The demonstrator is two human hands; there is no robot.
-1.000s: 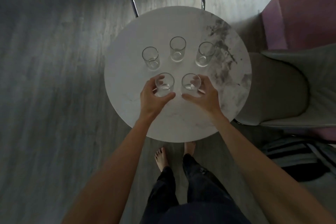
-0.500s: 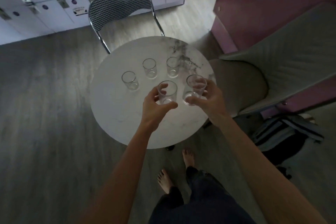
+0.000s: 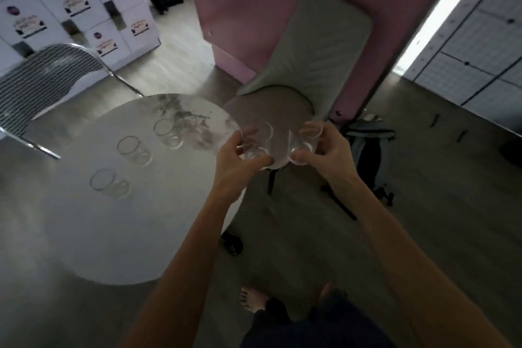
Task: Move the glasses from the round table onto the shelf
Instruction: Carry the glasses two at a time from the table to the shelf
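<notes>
My left hand [image 3: 236, 162] grips a clear glass [image 3: 258, 140] and my right hand [image 3: 329, 150] grips a second clear glass [image 3: 306, 140]. Both glasses hang in the air past the right edge of the round white marble table [image 3: 121, 234], over the grey chair seat. Three clear glasses stay upright on the table: a near one [image 3: 108, 185], a middle one [image 3: 134, 150] and a far one [image 3: 168, 133]. No shelf is recognisable in the blurred view.
A grey padded chair [image 3: 319, 45] stands right of the table against a pink panel [image 3: 254, 8]. A houndstooth chair [image 3: 42, 76] is at the far left, white lockers [image 3: 70, 8] behind it. A dark bag [image 3: 367, 150] lies on the floor at right.
Both hands lifted their glasses off the table and carried them to the right, past the table edge. The view has swung right, so the table now sits at the left.
</notes>
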